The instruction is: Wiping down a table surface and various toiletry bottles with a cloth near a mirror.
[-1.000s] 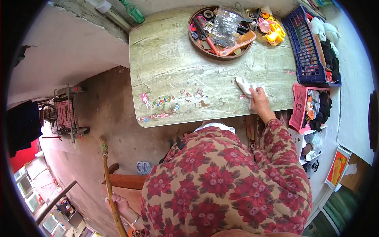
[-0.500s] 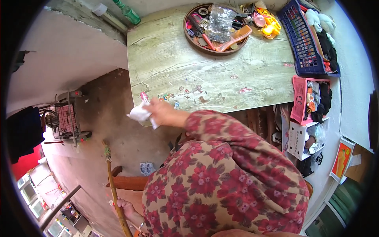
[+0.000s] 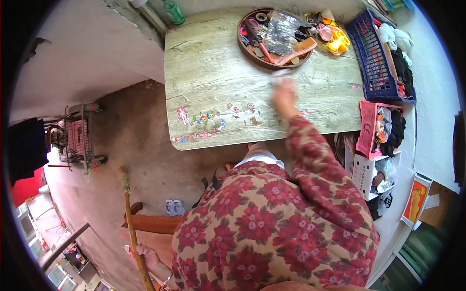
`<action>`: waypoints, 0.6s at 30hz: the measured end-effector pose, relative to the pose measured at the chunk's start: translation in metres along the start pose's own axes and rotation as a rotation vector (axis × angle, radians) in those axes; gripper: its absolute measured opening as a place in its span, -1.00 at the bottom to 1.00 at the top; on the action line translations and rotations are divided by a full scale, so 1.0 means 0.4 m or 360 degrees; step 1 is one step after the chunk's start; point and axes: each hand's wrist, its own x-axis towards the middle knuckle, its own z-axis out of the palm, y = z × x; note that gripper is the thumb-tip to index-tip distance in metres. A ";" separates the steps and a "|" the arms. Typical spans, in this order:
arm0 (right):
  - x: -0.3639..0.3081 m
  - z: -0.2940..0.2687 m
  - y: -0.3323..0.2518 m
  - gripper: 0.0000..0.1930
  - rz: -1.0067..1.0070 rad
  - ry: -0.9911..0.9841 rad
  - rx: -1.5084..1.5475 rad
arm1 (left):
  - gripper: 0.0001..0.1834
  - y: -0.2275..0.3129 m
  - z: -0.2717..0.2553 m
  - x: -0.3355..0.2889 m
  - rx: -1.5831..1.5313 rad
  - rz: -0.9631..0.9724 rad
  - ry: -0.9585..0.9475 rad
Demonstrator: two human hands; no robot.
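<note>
My right hand, smeared by motion, is over the wood-patterned table, just in front of the round brown tray. At its fingertips shows a blurred bit of white cloth; most of the cloth is hidden by the hand. At the lower left my left hand is closed round a long bamboo stick, which stands tilted beside an orange-brown seat. Worn stickers and pink specks dot the table's near left part.
The tray holds a comb, a plastic bag and small items. Yellow toy-like pieces lie beside it. A blue basket and a pink basket line the right wall. A green bottle stands at the back left; pale shoes are on the floor.
My right hand has swung from the table's near left edge, rightward and away from me, carrying the white cloth across the tabletop. My left hand stays on the stick.
</note>
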 end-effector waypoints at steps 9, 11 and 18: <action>0.049 0.015 -0.452 -0.65 -0.0149 -0.0973 0.1311 | -0.39 -0.012 -0.059 -0.064 -0.0035 0.0086 0.0041; 0.134 0.023 -0.363 -0.64 -0.0138 -0.0774 0.0853 | -0.39 -0.009 -0.073 -0.087 -0.0110 0.0123 0.0057; 0.294 -0.020 -0.191 -0.45 -0.0143 -0.0474 -0.0050 | -0.41 -0.014 -0.067 -0.071 -0.0022 0.0150 0.0135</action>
